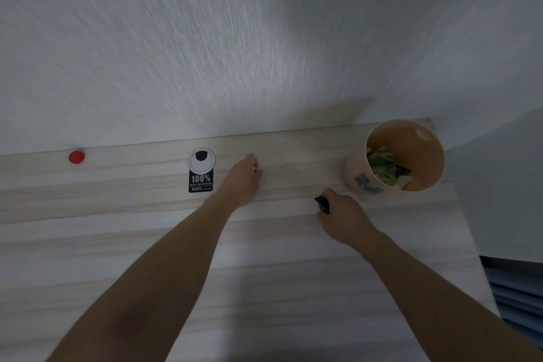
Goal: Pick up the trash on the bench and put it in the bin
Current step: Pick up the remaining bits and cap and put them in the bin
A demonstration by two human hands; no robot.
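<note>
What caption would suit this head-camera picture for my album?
Right hand holding a small black scrap near the tan bin, left hand beside a printed tag.

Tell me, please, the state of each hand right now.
Left hand: curled, whether holding anything cannot be told.
Right hand: grips a small black item.

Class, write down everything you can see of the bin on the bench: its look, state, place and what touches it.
The bin is a round, open-topped tub, tan, looking like card or thin plastic, with a blurred bluish mark on its outer wall. It stands at the far right end of the bench. Inside lie green, white and dark scraps. The right hand, gripping a small black object, is close beside it, seemingly not touching.
</note>
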